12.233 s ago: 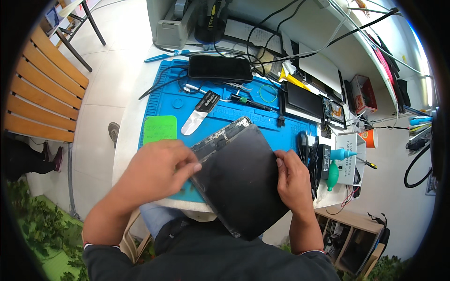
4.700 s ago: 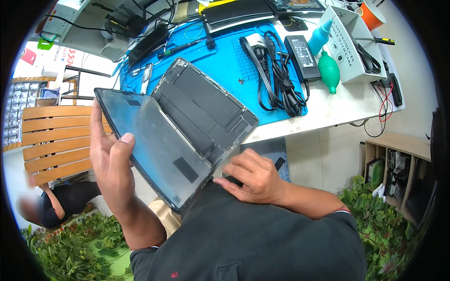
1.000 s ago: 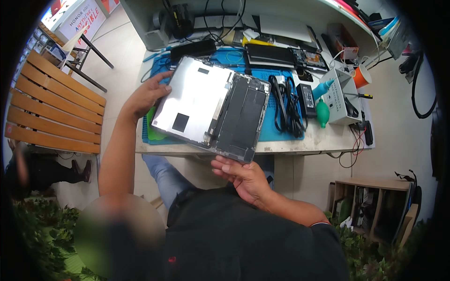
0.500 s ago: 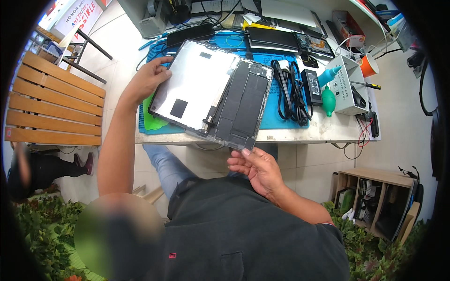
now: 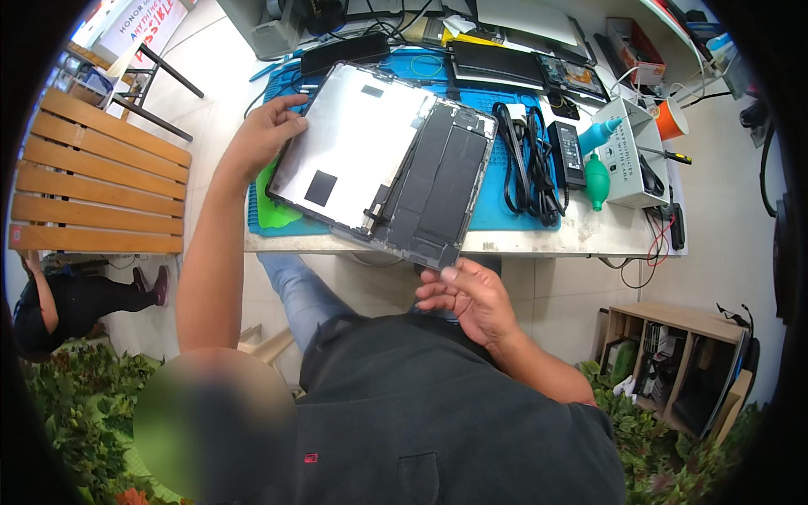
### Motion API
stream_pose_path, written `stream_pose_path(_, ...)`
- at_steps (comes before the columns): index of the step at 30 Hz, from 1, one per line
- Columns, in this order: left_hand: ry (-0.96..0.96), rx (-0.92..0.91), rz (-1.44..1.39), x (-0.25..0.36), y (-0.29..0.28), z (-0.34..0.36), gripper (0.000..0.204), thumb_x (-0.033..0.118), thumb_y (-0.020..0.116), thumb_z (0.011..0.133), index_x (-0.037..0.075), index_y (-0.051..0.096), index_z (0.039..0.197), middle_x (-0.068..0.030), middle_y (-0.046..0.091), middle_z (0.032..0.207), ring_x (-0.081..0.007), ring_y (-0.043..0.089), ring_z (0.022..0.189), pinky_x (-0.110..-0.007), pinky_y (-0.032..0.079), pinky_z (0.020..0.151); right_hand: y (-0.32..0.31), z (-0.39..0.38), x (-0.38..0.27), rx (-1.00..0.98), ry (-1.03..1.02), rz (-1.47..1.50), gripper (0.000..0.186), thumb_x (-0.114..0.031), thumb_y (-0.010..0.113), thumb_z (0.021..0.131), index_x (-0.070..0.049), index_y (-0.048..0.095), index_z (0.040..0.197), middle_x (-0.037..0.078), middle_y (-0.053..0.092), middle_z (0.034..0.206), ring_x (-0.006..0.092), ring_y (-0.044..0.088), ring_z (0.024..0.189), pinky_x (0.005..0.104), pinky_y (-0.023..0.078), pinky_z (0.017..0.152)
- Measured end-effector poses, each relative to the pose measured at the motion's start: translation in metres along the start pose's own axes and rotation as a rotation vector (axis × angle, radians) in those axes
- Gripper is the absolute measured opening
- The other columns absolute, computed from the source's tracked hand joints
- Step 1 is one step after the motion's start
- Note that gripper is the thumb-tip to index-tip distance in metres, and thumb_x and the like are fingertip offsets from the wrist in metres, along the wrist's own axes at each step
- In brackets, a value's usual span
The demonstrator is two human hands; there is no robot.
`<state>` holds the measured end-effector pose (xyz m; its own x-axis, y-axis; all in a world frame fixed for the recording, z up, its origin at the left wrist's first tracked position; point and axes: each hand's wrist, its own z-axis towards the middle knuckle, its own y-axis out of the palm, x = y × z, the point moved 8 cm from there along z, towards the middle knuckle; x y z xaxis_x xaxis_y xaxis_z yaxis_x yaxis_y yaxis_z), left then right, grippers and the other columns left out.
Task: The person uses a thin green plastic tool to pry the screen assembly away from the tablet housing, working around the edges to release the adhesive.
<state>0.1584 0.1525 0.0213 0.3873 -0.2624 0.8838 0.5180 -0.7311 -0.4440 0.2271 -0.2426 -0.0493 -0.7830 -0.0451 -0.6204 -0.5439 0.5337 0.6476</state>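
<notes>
An opened tablet is tilted over the table's front edge, its silver screen back point(image 5: 345, 139) on the left and its dark housing with black batteries point(image 5: 438, 181) on the right. The two parts lie side by side along a slanting seam. My left hand point(image 5: 268, 135) pinches the outer left edge of the silver part between thumb and fingers. At the housing's near corner, my right hand point(image 5: 473, 301) grips with the thumb on top and the other fingers curled below. Beneath the tablet, a bright green piece point(image 5: 276, 215) shows on the blue mat point(image 5: 497, 220).
Right of the tablet lie a coiled black cable point(image 5: 530, 168), a power adapter point(image 5: 566, 156), a green air blower point(image 5: 597, 183) and a white box point(image 5: 627, 160). Black devices point(image 5: 497, 66) crowd the back. A slatted wooden bench point(image 5: 105, 177) and another person point(image 5: 80, 303) are at left.
The tablet stays in both hands and shifts only slightly in the picture. My right hand sits a little further right. The other person's arm at left has moved.
</notes>
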Motion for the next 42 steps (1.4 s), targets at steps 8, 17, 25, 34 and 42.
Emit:
stream_pose_path(8, 0.035, 0.074, 0.029, 0.008, -0.006, -0.012, 0.057, 0.023, 0.077, 0.101, 0.000, 0.061, 0.151, 0.0037, 0.069, 0.101, -0.0039, 0.059, 0.087, -0.018, 0.044, 0.076, -0.001, 0.003, 0.001, -0.111, 0.124, -0.079, 0.040, -0.027, 0.064, 0.112, 0.009, 0.067, 0.130, 0.020, 0.074, 0.116, 0.0270, 0.077, 0.100, 0.0424, 0.066, 0.089)
stream_pose_path(17, -0.051, 0.048, -0.094, 0.000, -0.012, -0.022, 0.055, 0.024, 0.079, 0.100, 0.003, 0.064, 0.148, 0.0052, 0.069, 0.100, -0.0046, 0.060, 0.088, -0.020, 0.046, 0.077, 0.000, -0.002, 0.005, -0.190, 0.103, -0.464, 0.040, -0.025, 0.069, 0.111, 0.009, 0.069, 0.133, 0.015, 0.076, 0.113, 0.0190, 0.075, 0.097, 0.0335, 0.063, 0.088)
stream_pose_path(25, -0.035, 0.121, -0.039, 0.001, -0.019, -0.028, 0.055, 0.027, 0.081, 0.098, 0.003, 0.068, 0.145, 0.0016, 0.073, 0.098, -0.0071, 0.064, 0.087, -0.022, 0.050, 0.078, 0.010, -0.010, -0.030, -0.213, -0.003, -0.956, 0.022, -0.021, 0.076, 0.104, 0.001, 0.078, 0.107, 0.007, 0.078, 0.093, 0.0132, 0.071, 0.082, 0.0302, 0.057, 0.072)
stream_pose_path(34, -0.009, 0.120, -0.081, -0.003, -0.020, -0.022, 0.053, 0.026, 0.080, 0.100, 0.000, 0.068, 0.144, 0.0008, 0.073, 0.097, -0.0077, 0.065, 0.087, -0.023, 0.052, 0.077, 0.071, -0.023, -0.086, -0.232, -0.705, -1.322, 0.017, -0.008, 0.082, 0.089, -0.003, 0.076, 0.104, 0.008, 0.068, 0.090, 0.0253, 0.068, 0.082, 0.0379, 0.053, 0.070)
stream_pose_path(42, 0.012, 0.183, -0.024, 0.003, -0.023, -0.035, 0.051, 0.023, 0.079, 0.101, -0.002, 0.067, 0.144, -0.0010, 0.071, 0.097, -0.0093, 0.066, 0.087, -0.025, 0.055, 0.079, 0.096, -0.007, -0.085, -0.243, -0.933, -1.742, 0.041, -0.020, 0.086, 0.087, -0.005, 0.072, 0.122, 0.008, 0.059, 0.103, 0.0269, 0.057, 0.097, 0.0402, 0.046, 0.083)
